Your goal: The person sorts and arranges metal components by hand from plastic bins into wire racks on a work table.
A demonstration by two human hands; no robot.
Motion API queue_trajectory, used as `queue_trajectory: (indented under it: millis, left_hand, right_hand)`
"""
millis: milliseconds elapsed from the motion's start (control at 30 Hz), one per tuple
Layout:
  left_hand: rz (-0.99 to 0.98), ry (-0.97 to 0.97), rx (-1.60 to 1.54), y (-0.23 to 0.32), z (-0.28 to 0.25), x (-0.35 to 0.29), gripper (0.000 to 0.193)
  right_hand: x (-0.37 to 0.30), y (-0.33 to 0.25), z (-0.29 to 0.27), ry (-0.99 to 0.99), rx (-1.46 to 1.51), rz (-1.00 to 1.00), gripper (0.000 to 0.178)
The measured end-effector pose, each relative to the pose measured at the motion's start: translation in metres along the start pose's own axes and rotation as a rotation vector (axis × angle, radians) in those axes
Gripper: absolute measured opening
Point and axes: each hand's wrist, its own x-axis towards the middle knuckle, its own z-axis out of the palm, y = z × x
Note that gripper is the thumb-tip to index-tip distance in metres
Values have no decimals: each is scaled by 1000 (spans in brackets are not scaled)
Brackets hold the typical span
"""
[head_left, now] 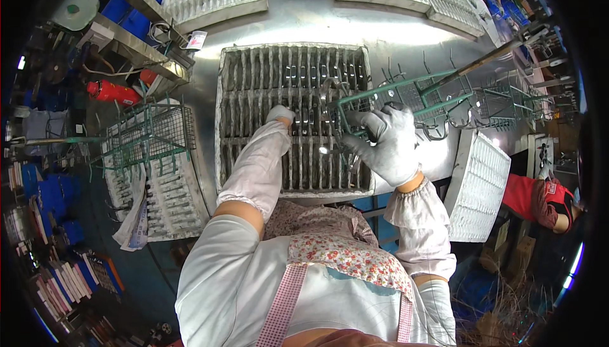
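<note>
Apron [346, 271] nearest | tray [292, 193] on steel table [295, 26] | red bottle [114, 92] left | left hand [280, 114] at tray, right hand [390, 144] curled at rack [401, 85]; can't tell grips

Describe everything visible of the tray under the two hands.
The tray is grey, roughly square, mottled and moulded-looking, with a rim. Two crossbars split it into three rows of narrow slots. Shiny metal pieces sit in slots right of its centre. It lies flat on the metal table. The gloved left hand reaches down at its middle; the gloved right hand and a green rack overlap its right side. Contact is unclear.
</note>
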Motion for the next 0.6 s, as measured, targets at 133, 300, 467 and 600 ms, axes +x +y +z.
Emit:
queue_trajectory:
  millis: [133, 300, 467, 600]
  left_hand:
    - [14, 113, -184, 3, 5, -6, 36]
    - [-18, 118, -202, 11, 12, -21, 34]
    - [-166, 242, -219, -4, 55, 19, 32]
    - [-100, 85, -246, 27, 43, 0, 22]
  right_hand:
    - [0, 5, -6, -9, -9, 4, 34]
    - [-5, 13, -6, 42, -9, -15, 33]
    - [1, 5, -13, 27, 23, -35, 32]
    - [-8, 16, -17, -22, 23, 29, 34]
